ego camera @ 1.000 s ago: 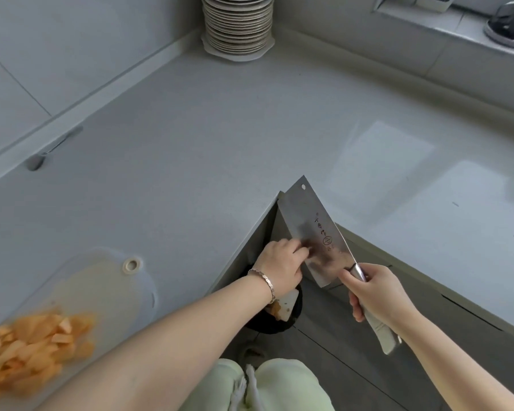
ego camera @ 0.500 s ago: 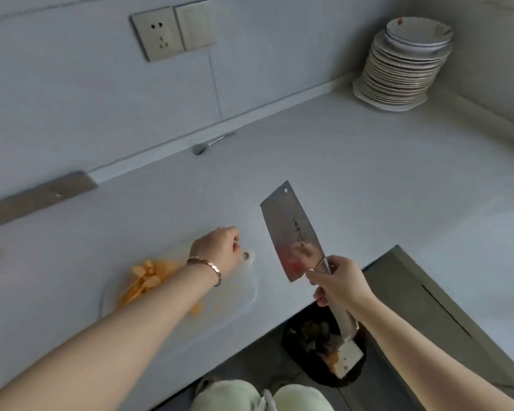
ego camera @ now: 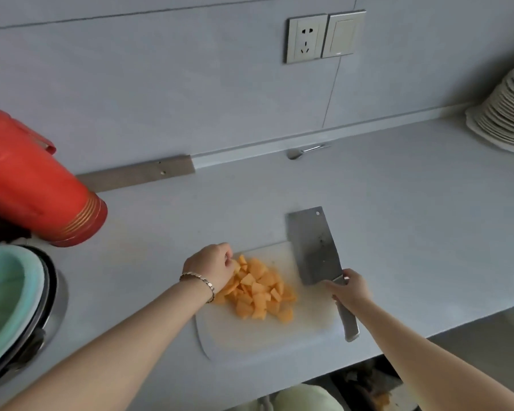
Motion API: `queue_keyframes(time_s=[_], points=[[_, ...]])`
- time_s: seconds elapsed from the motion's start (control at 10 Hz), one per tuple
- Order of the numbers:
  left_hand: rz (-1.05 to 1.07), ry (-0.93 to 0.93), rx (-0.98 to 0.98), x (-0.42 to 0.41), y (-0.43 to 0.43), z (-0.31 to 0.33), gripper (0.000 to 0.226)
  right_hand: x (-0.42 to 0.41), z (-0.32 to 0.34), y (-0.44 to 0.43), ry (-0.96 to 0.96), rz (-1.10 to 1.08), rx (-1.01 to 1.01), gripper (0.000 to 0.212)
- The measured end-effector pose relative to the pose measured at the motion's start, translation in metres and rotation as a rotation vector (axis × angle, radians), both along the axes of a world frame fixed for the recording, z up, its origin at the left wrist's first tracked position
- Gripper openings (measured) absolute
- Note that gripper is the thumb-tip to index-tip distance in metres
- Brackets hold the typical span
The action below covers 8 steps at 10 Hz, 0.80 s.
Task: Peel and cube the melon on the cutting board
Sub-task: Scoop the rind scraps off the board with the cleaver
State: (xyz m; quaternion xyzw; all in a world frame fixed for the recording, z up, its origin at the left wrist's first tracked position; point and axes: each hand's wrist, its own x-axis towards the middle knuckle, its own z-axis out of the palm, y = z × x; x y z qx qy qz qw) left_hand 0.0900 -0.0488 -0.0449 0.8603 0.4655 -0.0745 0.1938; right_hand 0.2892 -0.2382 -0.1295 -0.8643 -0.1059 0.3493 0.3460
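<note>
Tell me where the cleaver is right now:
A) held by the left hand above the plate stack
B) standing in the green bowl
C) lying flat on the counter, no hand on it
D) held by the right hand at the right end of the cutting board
D: the right hand grips the handle of the cleaver, its blade at the right end of the cutting board, beside the melon cubes.

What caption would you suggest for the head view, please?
Left hand at the cubed melon on the cutting board; right hand grips a cleaver.

Orange melon cubes (ego camera: 257, 289) lie heaped on the white cutting board (ego camera: 250, 339); peeled, no rind showing.
</note>
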Motion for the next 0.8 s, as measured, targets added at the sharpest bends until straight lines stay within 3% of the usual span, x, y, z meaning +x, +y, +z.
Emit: queue_keyframes(time_s=[0.2, 0.4, 0.5, 0.7, 0.8], points=[[-0.061, 0.001, -0.011, -0.004, 0.012, 0.0, 0.022, 0.0, -0.008, 0.011, -0.301, 0.131, -0.281, 0.016], [-0.059, -0.018, 0.01, 0.003, 0.011, 0.015, 0.021, -0.001, -0.001, 0.02, -0.314, 0.209, -0.374, 0.018], [-0.049, -0.018, 0.017, 0.008, 0.005, 0.023, 0.02, 0.004, 0.013, 0.026, -0.391, 0.359, -0.5, 0.025], [-0.107, 0.128, 0.025, 0.031, 0.016, 0.062, 0.025, 0.013, 0.117, 0.081, -0.452, 0.876, -0.613, 0.017], [-0.127, 0.122, 0.089, 0.045, 0.041, 0.114, 0.029, 0.02, 0.223, 0.111, -0.597, 0.994, -0.4, 0.031]])
